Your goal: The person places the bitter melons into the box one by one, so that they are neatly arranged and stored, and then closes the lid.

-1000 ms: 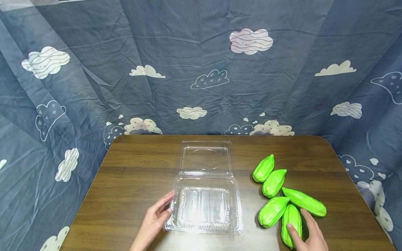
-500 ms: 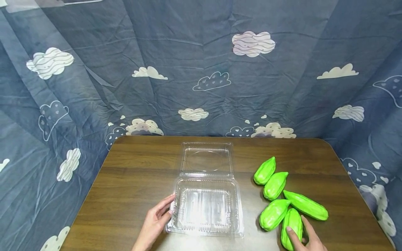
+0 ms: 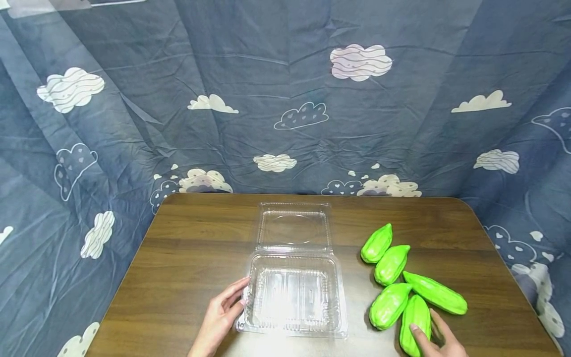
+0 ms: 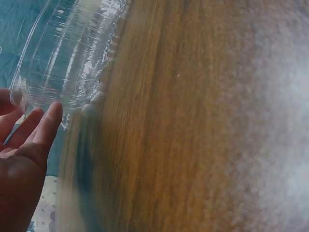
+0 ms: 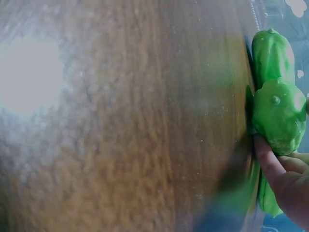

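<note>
A clear plastic clamshell container point(image 3: 342, 302) stands on the table with its lid point(image 3: 294, 228) folded back flat behind it. My left hand point(image 3: 216, 320) holds its left rim; in the left wrist view, the fingers point(image 4: 50, 123) reach the container's side near a corner. Toward the front right, my right hand point(image 3: 441, 339) grips a bright green, ridged, gourd-like fruit point(image 3: 414, 317), thumb on one side and fingers on the other. More such fruits lie around it: a plump one point(image 3: 389, 306), a long slim one point(image 3: 437, 293), and two farther back, a green fruit point(image 3: 390, 265) and another green fruit point(image 3: 376, 244).
The brown wood-grain table point(image 3: 187, 258) has rounded far corners. A dark blue cloth point(image 3: 250, 139) printed with clouds hangs behind and at both sides. Bright light reflects off the tabletop near the container's front.
The right thumb and fingers have closed in on the nearest green fruit, which has tilted slightly. The left hand keeps its place on the container. The head view has shifted a little.
</note>
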Motion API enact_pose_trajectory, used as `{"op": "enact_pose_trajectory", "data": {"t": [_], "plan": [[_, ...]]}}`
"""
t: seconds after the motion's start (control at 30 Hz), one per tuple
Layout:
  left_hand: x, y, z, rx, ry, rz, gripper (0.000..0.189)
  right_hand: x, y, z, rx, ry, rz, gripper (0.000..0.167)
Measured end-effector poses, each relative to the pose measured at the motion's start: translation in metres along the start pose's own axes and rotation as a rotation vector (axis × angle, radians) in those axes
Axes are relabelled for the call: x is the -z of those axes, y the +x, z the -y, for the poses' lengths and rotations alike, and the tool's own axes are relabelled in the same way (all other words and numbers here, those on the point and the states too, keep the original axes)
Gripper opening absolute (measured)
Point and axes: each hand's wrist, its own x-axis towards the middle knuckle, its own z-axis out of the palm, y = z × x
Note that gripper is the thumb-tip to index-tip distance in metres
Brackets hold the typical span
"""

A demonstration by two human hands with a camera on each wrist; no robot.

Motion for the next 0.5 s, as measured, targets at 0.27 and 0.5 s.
{"op": "enact_pose_trajectory", "data": {"t": [0.27, 0.5], "plan": [[0.0, 0.0, 0.001, 0.015, -0.004, 0.005, 0.045, -0.006, 0.007, -0.016, 0.022, 0.159, -0.09, 0.095], [0.0, 0.0, 0.0, 0.01, -0.015, 0.008, 0.046, -0.01, 0.009, -0.025, 0.013, 0.265, -0.126, 0.088]]}}
